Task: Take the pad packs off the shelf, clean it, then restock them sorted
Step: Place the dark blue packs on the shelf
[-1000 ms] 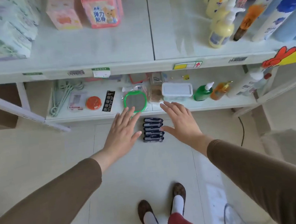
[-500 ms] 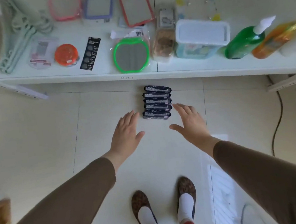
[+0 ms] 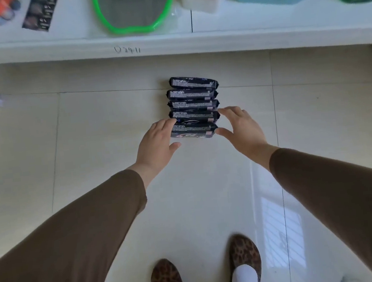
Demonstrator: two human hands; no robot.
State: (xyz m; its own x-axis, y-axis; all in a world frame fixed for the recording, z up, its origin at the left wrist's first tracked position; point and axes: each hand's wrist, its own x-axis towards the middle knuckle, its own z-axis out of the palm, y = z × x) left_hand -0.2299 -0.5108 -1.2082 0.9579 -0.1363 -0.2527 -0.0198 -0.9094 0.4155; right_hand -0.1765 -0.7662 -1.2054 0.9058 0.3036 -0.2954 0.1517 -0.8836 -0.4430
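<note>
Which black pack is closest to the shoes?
The bottom pack of the five in the row on the floor: it lies nearest the shoes, between both hands' thumbs.

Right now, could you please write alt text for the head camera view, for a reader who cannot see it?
Two open hands, left hand and right hand, reach down to either end of a row of five dark pad packs on the tiled floor. Beyond them, a white shelf holds a green-framed mirror among other goods.

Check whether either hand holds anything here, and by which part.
Nothing is held yet. The left hand touches the left ends of the nearest dark packs on the floor; the right hand reaches their right ends, fingers open.
</note>
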